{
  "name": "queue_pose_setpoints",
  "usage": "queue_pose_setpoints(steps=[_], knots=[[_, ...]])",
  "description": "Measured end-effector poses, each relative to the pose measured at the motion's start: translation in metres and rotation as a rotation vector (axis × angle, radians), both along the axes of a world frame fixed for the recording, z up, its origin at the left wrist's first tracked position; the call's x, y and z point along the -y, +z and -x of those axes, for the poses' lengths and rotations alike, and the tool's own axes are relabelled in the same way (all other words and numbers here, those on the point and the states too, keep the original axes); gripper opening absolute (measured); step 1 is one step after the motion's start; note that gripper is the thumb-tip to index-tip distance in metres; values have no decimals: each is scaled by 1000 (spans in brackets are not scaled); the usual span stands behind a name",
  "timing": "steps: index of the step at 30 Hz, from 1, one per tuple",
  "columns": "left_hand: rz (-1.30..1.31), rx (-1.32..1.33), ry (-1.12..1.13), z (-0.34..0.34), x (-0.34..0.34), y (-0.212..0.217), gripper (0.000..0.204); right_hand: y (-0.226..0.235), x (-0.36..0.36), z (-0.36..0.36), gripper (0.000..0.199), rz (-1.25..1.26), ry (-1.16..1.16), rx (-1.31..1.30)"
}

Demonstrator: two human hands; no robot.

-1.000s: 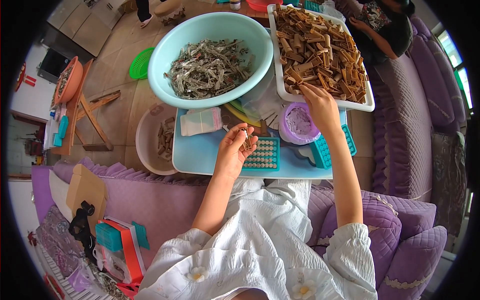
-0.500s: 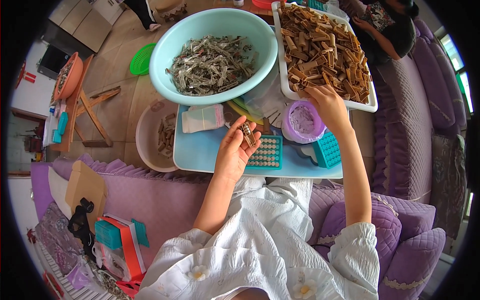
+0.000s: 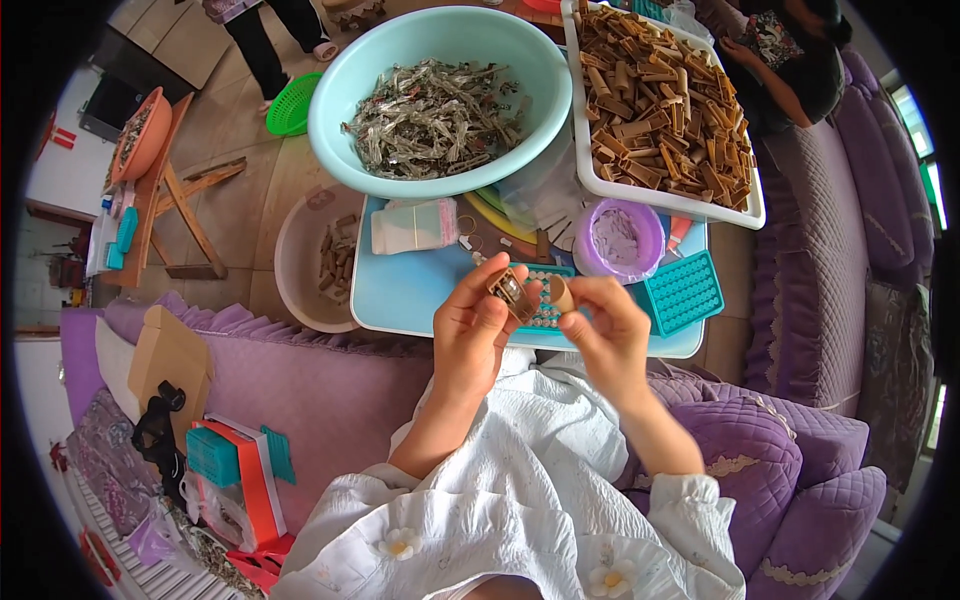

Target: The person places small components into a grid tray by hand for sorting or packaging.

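Observation:
Held in the fingers of my left hand [image 3: 468, 340] is a small brown plastic casing [image 3: 511, 294], its open side showing metal parts. Close to its right, my right hand [image 3: 612, 325] pinches a curved brown plastic cover [image 3: 561, 294]; the two pieces are near each other, and I cannot tell if they touch. Below them a teal tray [image 3: 548, 271] of small round pieces is partly hidden by my hands. A white tray [image 3: 650, 200] heaped with brown plastic shells stands beyond, at the right. Nearer is a purple tub [image 3: 582, 245] of small white pieces.
On the blue table [image 3: 385, 290] lie a second teal tray [image 3: 685, 292] and a banded clear packet [image 3: 413, 226]. A big pale-blue basin [image 3: 335, 150] holds metallic strips. A pinkish basin [image 3: 295, 270] stands left. Other people are at the far right and far left.
My right hand has come back from the white tray to my left hand, now with a brown cover in it. The casing has turned slightly. At the far left a person has moved farther into view.

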State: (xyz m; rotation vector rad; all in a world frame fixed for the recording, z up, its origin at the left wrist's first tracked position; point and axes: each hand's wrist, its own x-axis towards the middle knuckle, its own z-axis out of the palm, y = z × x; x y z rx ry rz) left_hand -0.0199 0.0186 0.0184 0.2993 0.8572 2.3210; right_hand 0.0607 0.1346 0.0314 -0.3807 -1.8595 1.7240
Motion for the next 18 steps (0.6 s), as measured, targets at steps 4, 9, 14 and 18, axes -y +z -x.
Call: queue_pose_setpoints(steps=[4, 9, 14, 18], knots=[[0, -114, 62, -11, 0, -1, 41, -9, 32, -6, 25, 104, -127, -33], [12, -299, 53, -18, 0, -5, 37, -6, 40, -11, 27, -178, -190, -141], [-50, -333, -6, -18, -2, -7, 32, -5, 38, -14, 28, -164, -165, -109], [-63, -287, -52, -17, -1, -6, 33, -3, 36, -16, 28, -198, -156, -72]])
